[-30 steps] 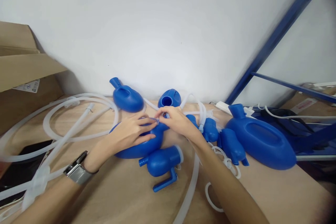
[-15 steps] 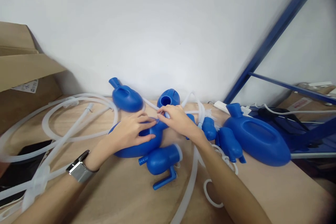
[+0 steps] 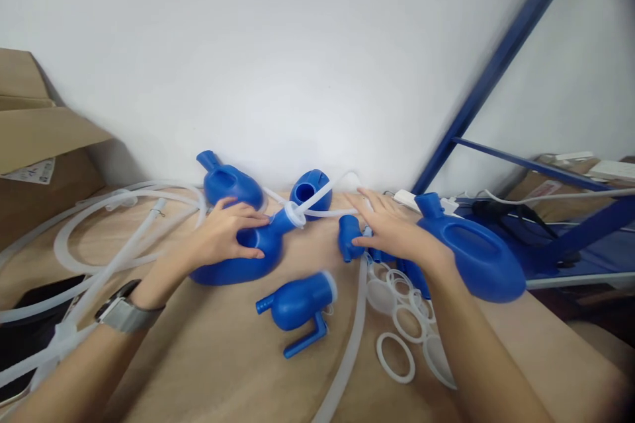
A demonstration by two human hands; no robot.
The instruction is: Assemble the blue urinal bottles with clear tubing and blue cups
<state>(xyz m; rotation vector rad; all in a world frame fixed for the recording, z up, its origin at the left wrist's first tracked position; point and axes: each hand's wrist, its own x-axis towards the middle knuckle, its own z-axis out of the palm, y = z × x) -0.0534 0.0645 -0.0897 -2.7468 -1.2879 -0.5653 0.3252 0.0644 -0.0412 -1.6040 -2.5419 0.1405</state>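
My left hand [image 3: 225, 231] is closed over the handle of a blue plastic bottle [image 3: 238, 271] lying on its side. Its neck points right and away from me, with a white ring [image 3: 296, 215] around the mouth. My right hand [image 3: 384, 225] is open, fingers spread, over small blue connector parts, its thumb close to a blue cup-shaped piece [image 3: 348, 238]. I cannot tell whether it touches them. In front of the bottle lies a larger blue connector [image 3: 300, 301] with a ribbed spout and an angled arm. Several white sealing rings [image 3: 395, 357] lie beside my right forearm.
Another blue bottle [image 3: 233, 186] and an open-mouthed one [image 3: 311, 192] stand by the wall; a large one [image 3: 479, 254] lies right. Clear hoses [image 3: 347, 357] cross the table [image 3: 208, 357]. A cardboard box [image 3: 49, 139] is left, a blue metal frame [image 3: 496, 79] right.
My right hand has left the bottle's neck and moved right to the small connectors. The white ring now shows on the bottle's mouth. My left hand stays on the bottle.
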